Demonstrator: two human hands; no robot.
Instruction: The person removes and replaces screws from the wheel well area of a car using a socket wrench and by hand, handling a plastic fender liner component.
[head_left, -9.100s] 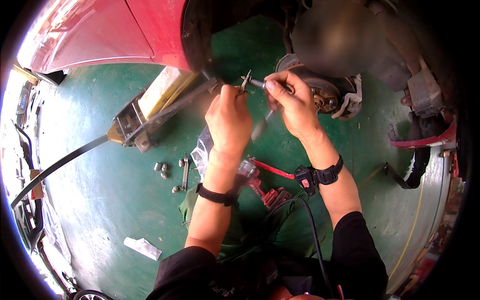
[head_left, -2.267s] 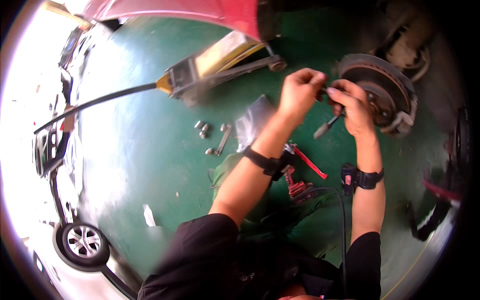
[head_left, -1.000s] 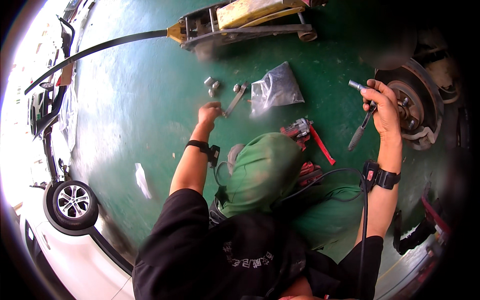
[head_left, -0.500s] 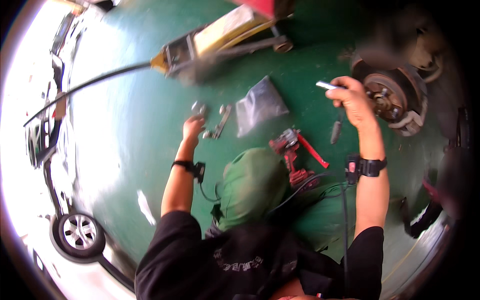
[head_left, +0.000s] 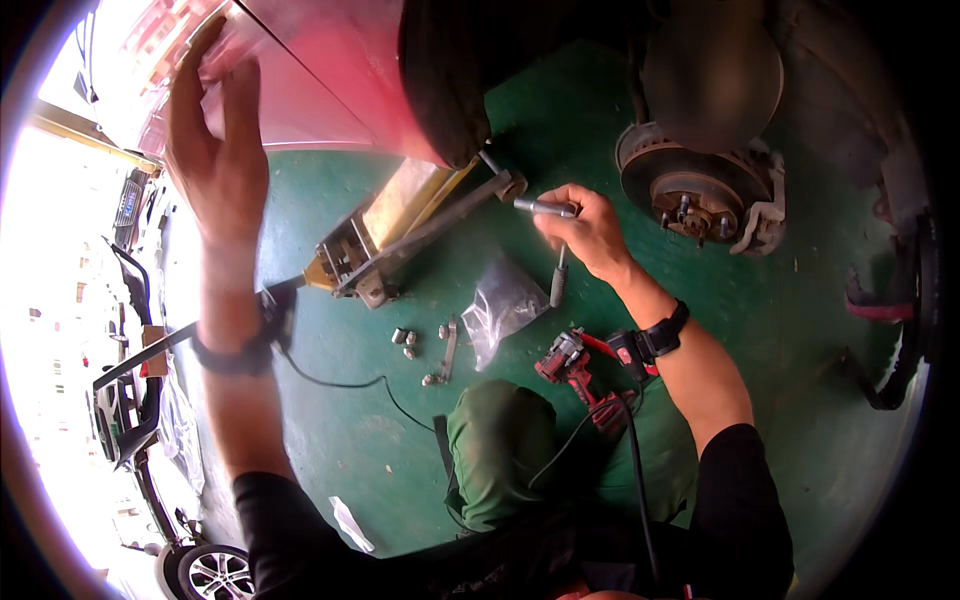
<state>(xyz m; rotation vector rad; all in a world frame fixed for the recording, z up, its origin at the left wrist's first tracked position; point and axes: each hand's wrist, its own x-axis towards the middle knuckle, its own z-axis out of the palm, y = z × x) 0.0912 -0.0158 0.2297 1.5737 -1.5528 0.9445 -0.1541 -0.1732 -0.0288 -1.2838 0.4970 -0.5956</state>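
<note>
a person in black sleeves worked over a green painted floor [head_left: 350,440] beneath raised red bodywork, right hand [head_left: 590,232] wrapped round a slim ratchet with a grey ribbed handle [head_left: 559,285]. its fingers were curled in and gripping; a bright cylindrical metal socket [head_left: 540,207] jutted out to the left above them, while the handle hung below. the hand hid the join between the two.

the left hand [head_left: 215,150] was lifted high in front of a glossy red car panel [head_left: 320,80], fingers spread apart and blurred, with nothing seen in their grasp; whether they touched the panel could not be told.

the step in hand looked like a pause between uses of the ratchet, the left hand busy at the bodywork. the next move, by that reading, called for a firm right grip and a free left hand to steady the socket.

the tool was held in the air, to the left of a dark brake disc with a rusty studded hub [head_left: 700,215]. on the floor nearby lay a clear plastic bag [head_left: 500,310], a red and grey cordless power tool [head_left: 572,365] and small silvery metal pieces [head_left: 407,340]; a yellow and grey floor jack [head_left: 405,210] stood beyond.
</note>
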